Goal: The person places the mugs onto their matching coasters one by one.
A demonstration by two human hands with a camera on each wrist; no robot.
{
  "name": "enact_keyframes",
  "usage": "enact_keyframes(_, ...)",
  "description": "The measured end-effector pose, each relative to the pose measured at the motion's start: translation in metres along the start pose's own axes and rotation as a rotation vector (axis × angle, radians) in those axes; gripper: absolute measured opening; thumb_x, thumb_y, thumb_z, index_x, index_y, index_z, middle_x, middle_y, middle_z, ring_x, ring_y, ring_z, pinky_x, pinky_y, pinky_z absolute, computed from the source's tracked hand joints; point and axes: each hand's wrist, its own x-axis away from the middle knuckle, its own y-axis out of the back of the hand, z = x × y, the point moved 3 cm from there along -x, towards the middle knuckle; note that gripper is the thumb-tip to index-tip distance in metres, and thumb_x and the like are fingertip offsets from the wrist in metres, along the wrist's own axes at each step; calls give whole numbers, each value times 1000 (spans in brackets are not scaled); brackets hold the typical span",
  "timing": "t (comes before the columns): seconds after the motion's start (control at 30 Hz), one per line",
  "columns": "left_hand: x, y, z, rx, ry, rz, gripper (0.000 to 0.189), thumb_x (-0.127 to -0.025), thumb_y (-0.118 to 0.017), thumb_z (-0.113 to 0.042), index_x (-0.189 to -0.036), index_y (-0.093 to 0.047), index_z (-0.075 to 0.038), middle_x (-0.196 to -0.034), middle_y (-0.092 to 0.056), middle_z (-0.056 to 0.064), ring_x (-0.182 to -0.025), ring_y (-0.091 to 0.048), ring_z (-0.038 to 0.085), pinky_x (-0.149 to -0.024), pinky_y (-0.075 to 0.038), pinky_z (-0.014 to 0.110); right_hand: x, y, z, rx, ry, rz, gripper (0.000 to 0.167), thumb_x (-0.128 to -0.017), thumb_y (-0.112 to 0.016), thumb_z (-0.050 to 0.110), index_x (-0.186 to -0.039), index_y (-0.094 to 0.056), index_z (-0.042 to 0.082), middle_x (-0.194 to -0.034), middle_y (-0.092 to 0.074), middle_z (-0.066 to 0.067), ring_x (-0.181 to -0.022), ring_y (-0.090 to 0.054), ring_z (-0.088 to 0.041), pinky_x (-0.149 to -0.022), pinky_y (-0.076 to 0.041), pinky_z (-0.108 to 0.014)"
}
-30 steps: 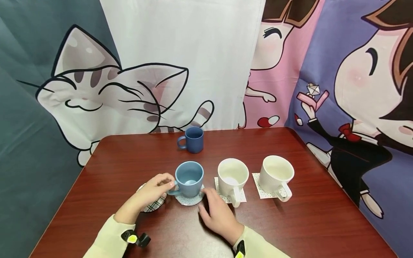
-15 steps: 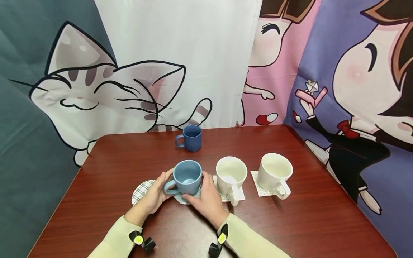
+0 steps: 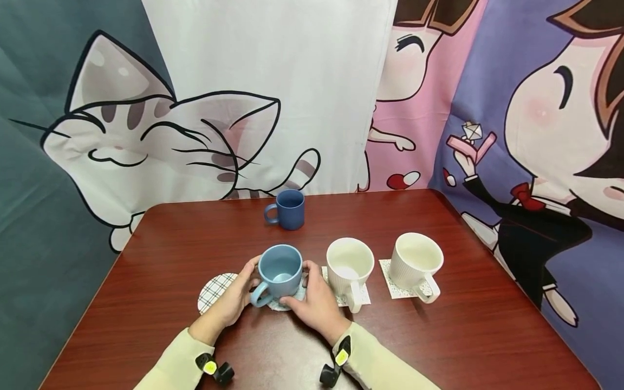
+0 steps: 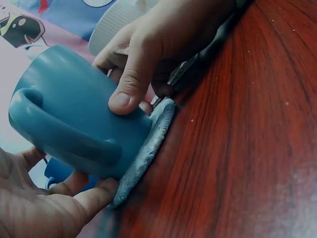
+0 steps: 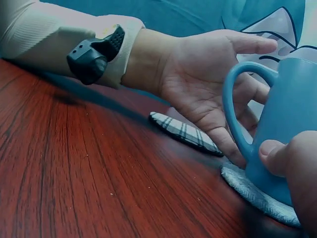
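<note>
Between my hands stands a light blue mug (image 3: pixel 280 265), its base on a fuzzy round pale blue coaster (image 4: pixel 144 159). The mug's handle points towards me and a little left. My left hand (image 3: pixel 232 299) holds the mug's left side, fingers behind the handle; in the left wrist view its thumb touches the base near the coaster. On the other side my right hand (image 3: pixel 319 304) grips the mug, thumb (image 4: pixel 125 96) pressed on the near wall and fingers round the right side, partly hidden. A plaid round coaster (image 3: pixel 214 290) lies just left of my left hand.
To the right, a white ribbed mug (image 3: pixel 350 265) stands on a square coaster (image 3: pixel 365 295). Further right is another white mug (image 3: pixel 416 260) on its own square coaster (image 3: pixel 390 279). A dark blue mug (image 3: pixel 291 210) stands at the table's (image 3: pixel 439 346) back edge, before a cartoon-printed cloth.
My left hand has moved from the handle to the mug's left side, and my right hand has come onto the right side. The handle has turned towards me.
</note>
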Motion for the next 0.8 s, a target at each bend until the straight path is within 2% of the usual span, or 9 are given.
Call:
enact_keyframes(0.2,-2,-5,-1,15,59,-101,48,-111,-25,-36,-141,-24,1,-138,-41,25,-118,-53,27,-95,-46,43,0,2,0,50,106,38,82,-79,-86,36,-142,-44,5,-126,-63,-11,-114,-63,-23,-97,-52,-42)
enact_keyframes(0.3,-3,-6,-1,30,63,-119,44,-111,-28,-33,-138,-25,2,-141,-36,25,-122,-50,31,-98,-45,45,-1,4,-1,48,138,44,79,-81,-85,34,-143,-45,5,-129,-62,-12,-118,-61,-24,-100,-50,-42)
enact_keyframes(0.4,-2,-6,1,43,61,-136,41,-111,-28,-31,-134,-25,3,-140,-37,25,-125,-48,33,-101,-43,49,0,5,-2,51,165,50,78,-82,-84,32,-144,-46,5,-131,-61,-13,-121,-60,-25,-102,-49,-44)
enact_keyframes(0.6,-1,-4,6,44,53,-203,32,-110,-32,-24,-123,-30,5,-127,-46,22,-114,-56,30,-98,-46,51,0,4,-7,50,224,105,84,-87,-77,29,-154,-35,2,-139,-58,-16,-126,-56,-31,-106,-45,-47)
enact_keyframes(0.7,-1,-4,7,24,56,-231,29,-109,-35,-20,-123,-32,5,-125,-46,24,-111,-57,28,-97,-48,50,0,4,-7,27,210,117,84,-88,-76,23,-156,-31,4,-129,-62,-14,-116,-60,-27,-99,-49,-44)
enact_keyframes(0.8,0,-5,6,-2,62,-227,32,-109,-36,-20,-129,-31,4,-129,-42,26,-115,-55,31,-99,-47,51,0,4,-6,11,187,117,81,-87,-76,18,-154,-32,5,-114,-64,-10,-104,-62,-22,-91,-52,-41)
